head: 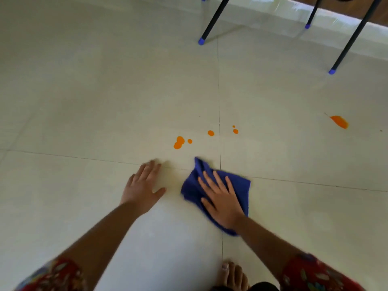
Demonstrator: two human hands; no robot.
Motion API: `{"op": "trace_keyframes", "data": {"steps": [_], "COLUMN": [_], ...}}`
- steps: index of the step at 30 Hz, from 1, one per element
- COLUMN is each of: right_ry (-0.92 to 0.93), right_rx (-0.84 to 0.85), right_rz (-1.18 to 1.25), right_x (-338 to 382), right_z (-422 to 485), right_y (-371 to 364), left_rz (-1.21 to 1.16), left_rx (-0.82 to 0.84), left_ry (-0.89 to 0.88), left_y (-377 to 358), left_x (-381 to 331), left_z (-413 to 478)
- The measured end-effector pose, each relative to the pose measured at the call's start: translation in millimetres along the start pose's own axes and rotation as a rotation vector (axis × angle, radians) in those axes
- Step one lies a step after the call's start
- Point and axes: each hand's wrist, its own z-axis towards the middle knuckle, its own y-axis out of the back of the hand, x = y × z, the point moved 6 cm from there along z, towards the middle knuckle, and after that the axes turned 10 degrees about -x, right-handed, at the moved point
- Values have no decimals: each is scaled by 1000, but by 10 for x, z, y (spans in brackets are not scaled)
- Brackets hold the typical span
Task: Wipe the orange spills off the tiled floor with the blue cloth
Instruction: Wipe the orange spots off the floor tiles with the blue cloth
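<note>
The right hand (222,201) lies flat with its fingers spread on the blue cloth (216,192), pressing it against the tiled floor (105,101); it pinches nothing. The cloth is crumpled, with a raised fold pointing away at its far left corner, and it sits just right of the place where the tile seams cross. The left hand (141,189) rests palm down on the bare tile to the left of the cloth, fingers loosely spread and thumb out to the right, holding nothing; its fingertips are blurred. The two hands are near each other but apart.

Beyond the cloth, not touching it, lie the orange spills: a double blob (178,142) with a small dot (189,141) just right of it, a round drop (210,133) farther right, and a pair of small drops (235,130) just across the seam. A larger orange smear (339,121) lies well apart on the far right.

At the near edge, patterned red sleeves (315,274) cover both upper arms, and a bare foot (233,276) stands on the tile. On the far side, black chair legs (212,22) with blue caps stand on the floor.
</note>
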Motion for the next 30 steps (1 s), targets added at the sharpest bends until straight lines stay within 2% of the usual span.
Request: {"op": "trace_keyframes", "data": {"steps": [1, 3, 7, 9, 11, 14, 16, 17, 20, 22, 25, 28, 30], "right_ry": [58, 36, -285, -363, -276, 74, 128, 48, -372, -511, -375, -118, -47], "right_rx": [-8, -17, -129, -151, -153, -89, -62, -88, -147, -157, -154, -134, -125], "right_rz": [-4, -3, -5, 27, 62, 17, 28, 42, 17, -3, 16, 22, 21], "right_x": [-8, -224, -741, -711, -505, -175, -351, -545, -1083, -1135, -749, -372, -445], "right_z": [-142, -263, 190, 484, 609, 197, -13, 1, 337, 653, 821, 428, 252], "right_y": [-6, 40, 92, 98, 84, 7, 36, 57, 114, 126, 105, 50, 43], "left_rz": [-24, 1, 49, 57, 73, 71, 56, 58, 66, 59, 55, 57, 71], "left_rx": [1, -5, -65, -80, -78, -76, -87, -97, -164, -218, -280, -205, -175], "left_ry": [37, 30, 40, 48, 51, 70, 79, 75, 74, 95, 146, 148, 139], "left_y": [-87, -217, -333, -337, -330, -323, -306, -315, -330, -337, -269, -261, -268], "left_x": [-4, -13, 24, 23, 23, 26, 18, 9, -3, -22, -48, -66, -51], "left_z": [5, -32, -85, -102, -99, -106, -95, -99, -130, -87, 58, 206, 292]}}
